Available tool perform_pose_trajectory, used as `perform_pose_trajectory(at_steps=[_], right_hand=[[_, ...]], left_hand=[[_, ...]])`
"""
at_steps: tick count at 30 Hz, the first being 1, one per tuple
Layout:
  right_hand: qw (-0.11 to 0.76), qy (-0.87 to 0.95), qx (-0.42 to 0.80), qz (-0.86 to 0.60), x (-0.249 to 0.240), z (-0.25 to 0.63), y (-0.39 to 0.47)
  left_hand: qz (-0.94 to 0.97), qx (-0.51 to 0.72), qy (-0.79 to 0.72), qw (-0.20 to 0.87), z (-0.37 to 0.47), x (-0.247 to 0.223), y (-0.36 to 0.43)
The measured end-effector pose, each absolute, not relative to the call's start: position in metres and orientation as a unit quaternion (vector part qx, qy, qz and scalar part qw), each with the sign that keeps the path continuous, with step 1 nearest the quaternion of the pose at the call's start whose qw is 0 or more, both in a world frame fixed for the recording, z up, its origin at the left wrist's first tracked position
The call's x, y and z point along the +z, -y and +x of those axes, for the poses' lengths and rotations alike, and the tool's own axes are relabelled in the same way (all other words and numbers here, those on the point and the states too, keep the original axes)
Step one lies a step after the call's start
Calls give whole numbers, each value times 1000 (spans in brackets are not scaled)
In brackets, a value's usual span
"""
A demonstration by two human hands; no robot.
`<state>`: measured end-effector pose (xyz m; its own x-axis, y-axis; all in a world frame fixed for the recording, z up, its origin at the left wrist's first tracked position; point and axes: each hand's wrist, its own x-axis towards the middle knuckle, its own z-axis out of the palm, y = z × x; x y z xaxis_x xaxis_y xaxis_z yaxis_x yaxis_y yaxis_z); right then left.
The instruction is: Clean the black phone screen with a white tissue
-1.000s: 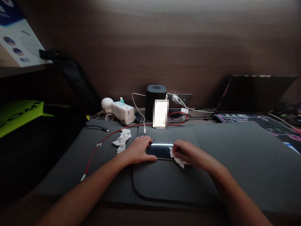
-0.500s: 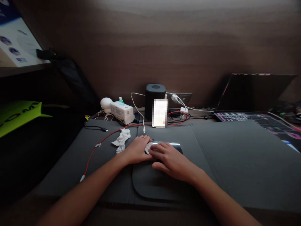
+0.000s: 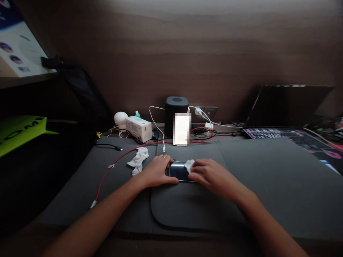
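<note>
A phone [image 3: 178, 172] lies flat, dark screen up, on a grey mat [image 3: 184, 210] in the middle. My left hand [image 3: 158, 171], with a ring on one finger, grips its left end between thumb and fingers. Over the phone's right part, my right hand [image 3: 211, 176] has its fingers closed on a white tissue [image 3: 189, 165], which touches the screen. The phone's right end is hidden under that hand. Left of my left hand lies a crumpled tissue [image 3: 139, 160].
Behind the phone stand a dark speaker [image 3: 173, 105] and a bright blurred panel [image 3: 182, 129]. A white box [image 3: 139, 128] sits back left, near a red cable [image 3: 100, 182]. An open laptop [image 3: 289, 107] is at the right.
My right hand has slid to the right with the tissue, from the phone's left end, uncovering the left part of the screen. My left hand has stayed in place.
</note>
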<state>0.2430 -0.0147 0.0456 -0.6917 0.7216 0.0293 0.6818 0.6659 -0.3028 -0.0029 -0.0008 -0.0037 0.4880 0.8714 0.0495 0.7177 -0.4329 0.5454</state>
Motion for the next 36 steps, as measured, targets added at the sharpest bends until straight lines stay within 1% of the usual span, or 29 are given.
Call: perform_pose_trajectory(at_steps=[4,6,12,14,16,18,20,24,29,31,36], right_hand=[[103,931,133,-324,30,217,25],[117,933,125,-318,25,212,25],[93,907,105,-398,35,243,11],[81,897,136,-413,44,260,7],[61,890,197,-406,54,271,6],[38,885,248,-393,61,274,9],[29,888,264,-374,63,265,14],[58,914,209,-342,52,240,20],[80,907,122,-395,42,248,10],[73,905,119,-401,43,251,10],[72,936,125,-322,39,230,21]], left_hand=[[837,168,-472,220,-3,-7,0],[839,169,-470,215,-4,-8,0],[831,168,-476,234,-3,-5,1],[828,165,-479,238,-2,-3,0],[828,163,-480,239,-2,-2,0],[830,165,-478,236,-2,-2,-1],[832,170,-474,233,-2,-3,-1],[834,167,-471,232,-2,-4,-2],[833,167,-475,229,-2,-3,-1],[834,163,-475,230,-2,-2,-1],[836,172,-467,230,-3,-4,-1]])
